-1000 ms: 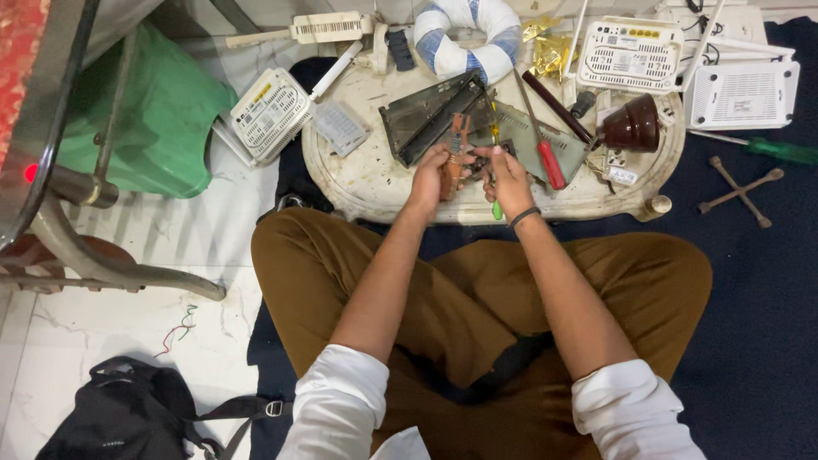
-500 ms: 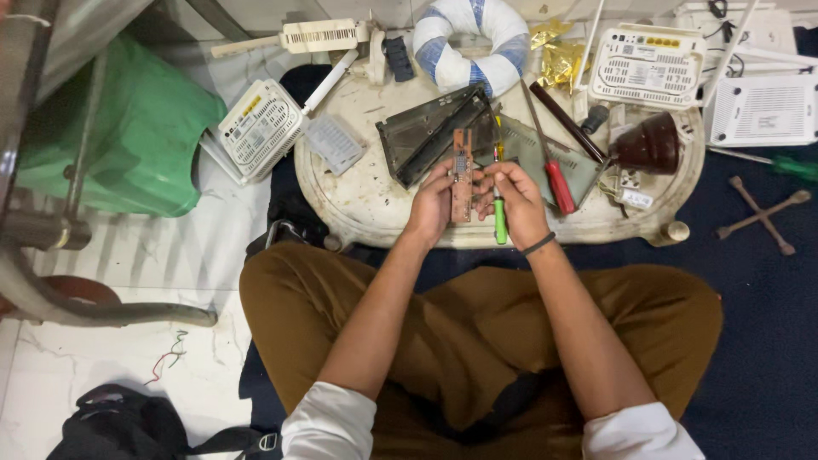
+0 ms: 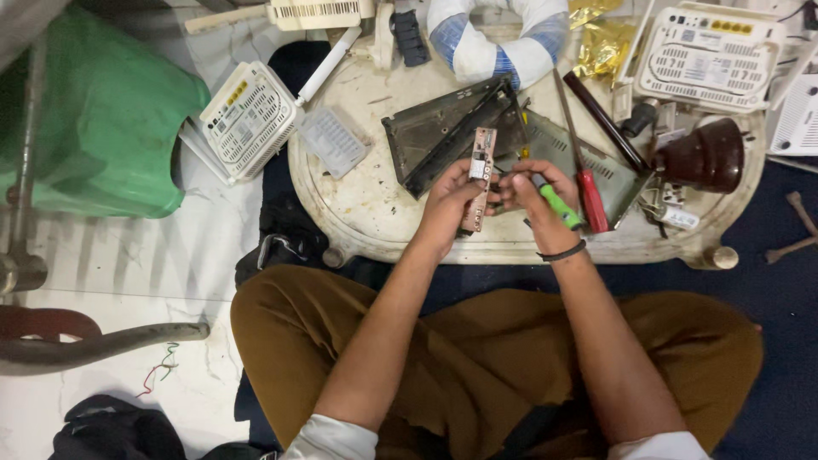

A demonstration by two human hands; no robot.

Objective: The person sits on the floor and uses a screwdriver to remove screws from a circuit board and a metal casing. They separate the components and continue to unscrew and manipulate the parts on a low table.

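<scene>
My left hand [image 3: 450, 203] grips a narrow brown circuit board [image 3: 478, 176], held upright above the low white round table [image 3: 375, 213]. My right hand [image 3: 535, 192] is closed around a green-handled screwdriver [image 3: 555, 203], its tip pointing at the board's right edge. Both hands hover over the table's near side, just in front of a dark opened device casing [image 3: 452, 132].
On the table lie a red-handled screwdriver [image 3: 588, 192], a dark brown cup-shaped object [image 3: 703, 158], a blue-white ring [image 3: 497, 38] and a white router [image 3: 707, 55]. Another white router [image 3: 247, 119] and a green cloth-covered object [image 3: 94, 128] sit at left. A black bag [image 3: 111, 430] lies near my knee.
The view has come closer to the table. My left hand has raised the circuit board upright, and my right hand has brought the green screwdriver up against it.
</scene>
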